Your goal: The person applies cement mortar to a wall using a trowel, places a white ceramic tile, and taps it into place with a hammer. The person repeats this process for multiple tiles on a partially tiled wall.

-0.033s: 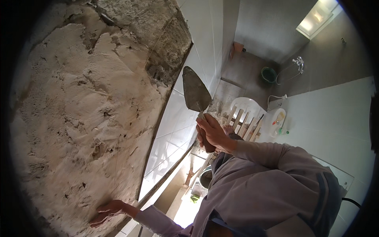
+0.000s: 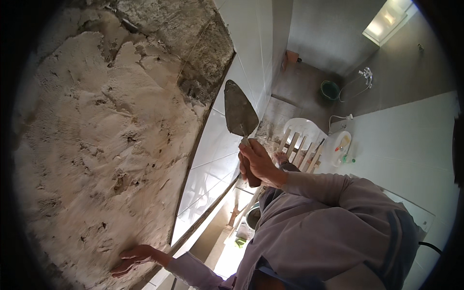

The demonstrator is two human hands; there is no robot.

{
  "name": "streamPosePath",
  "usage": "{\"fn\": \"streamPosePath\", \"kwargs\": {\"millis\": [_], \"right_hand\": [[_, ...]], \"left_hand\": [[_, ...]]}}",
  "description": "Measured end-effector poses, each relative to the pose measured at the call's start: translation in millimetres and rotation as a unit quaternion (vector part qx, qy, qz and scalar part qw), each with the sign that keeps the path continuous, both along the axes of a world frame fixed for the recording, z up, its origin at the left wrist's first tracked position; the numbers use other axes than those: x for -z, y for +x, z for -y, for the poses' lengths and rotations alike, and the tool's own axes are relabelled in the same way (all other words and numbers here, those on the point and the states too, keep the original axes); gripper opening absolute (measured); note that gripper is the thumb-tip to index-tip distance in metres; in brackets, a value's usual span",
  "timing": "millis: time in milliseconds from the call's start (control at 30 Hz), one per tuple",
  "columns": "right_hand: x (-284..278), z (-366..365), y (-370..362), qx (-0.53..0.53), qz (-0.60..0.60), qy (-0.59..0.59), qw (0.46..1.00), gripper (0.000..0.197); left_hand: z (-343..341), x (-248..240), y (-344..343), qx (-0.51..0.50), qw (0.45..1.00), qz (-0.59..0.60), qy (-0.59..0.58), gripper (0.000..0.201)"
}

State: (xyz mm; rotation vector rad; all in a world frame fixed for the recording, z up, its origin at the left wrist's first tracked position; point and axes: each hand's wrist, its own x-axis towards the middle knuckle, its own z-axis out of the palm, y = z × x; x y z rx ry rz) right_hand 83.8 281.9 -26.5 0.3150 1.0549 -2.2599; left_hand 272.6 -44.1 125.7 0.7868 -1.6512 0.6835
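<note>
My right hand is wrapped round the handle of a pointed trowel. The blade is grey and smeared, and it points up and away from me, in front of the white tiles. At the lower left, my left hand lies with outstretched fingers at the rough, pale plastered wall. It looks to be resting on the surface, with nothing in it. The plaster is uneven, with small pits and ridges. Beyond its far edge is a patch of darker, bare masonry.
White tiles border the plaster. Below me are wooden slats, a white basin and a bucket. A dark green tub stands on the far floor, near a shower mixer. A lit window is at the upper right.
</note>
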Motion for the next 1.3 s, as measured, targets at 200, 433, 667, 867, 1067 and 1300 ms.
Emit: {"fn": "streamPosePath", "kwargs": {"millis": [200,433,667,867,1067,1300], "right_hand": [[-12.3,45.7,3.5,0.018,0.008,-0.001,1.000,0.025],[-35.9,83.4,-2.3,0.062,0.021,-0.009,0.998,0.023],[-72.9,103.0,2.0,0.097,0.029,-0.050,0.994,0.021],[-88.1,109.1,11.3,0.095,0.019,-0.054,0.994,0.019],[-101.1,116.2,16.9,0.105,0.008,-0.055,0.993,0.019],[-118.7,106.0,25.7,0.075,-0.003,-0.029,0.997,0.022]], "left_hand": [[3.9,-32.4,27.5,-0.025,0.992,0.072,-0.103,0.055],[19.6,-46.9,27.0,0.013,0.976,0.108,-0.187,0.052],[15.3,-52.0,30.7,0.048,0.974,0.113,-0.192,0.053],[26.3,-42.1,41.0,-0.025,0.982,0.109,-0.155,0.053],[28.0,-41.5,33.5,0.091,0.978,0.065,-0.178,0.056],[27.3,-46.2,35.3,0.076,0.978,0.057,-0.185,0.054]]}}
